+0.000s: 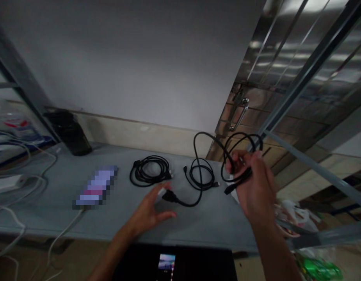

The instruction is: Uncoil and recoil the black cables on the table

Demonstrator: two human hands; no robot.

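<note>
Grey shelf [212,223] below; right hand [255,183] grips a looped cable [204,133], left hand [147,212] parted wide by its plug [169,196].

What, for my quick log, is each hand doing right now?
Left hand: open, beside the dangling plug; contact unclear.
Right hand: closed, holding a looped black cable.

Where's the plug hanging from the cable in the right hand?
In the head view, the plug is below centre and slightly left, beside the open left hand, just below the leftmost coiled cable.
</note>
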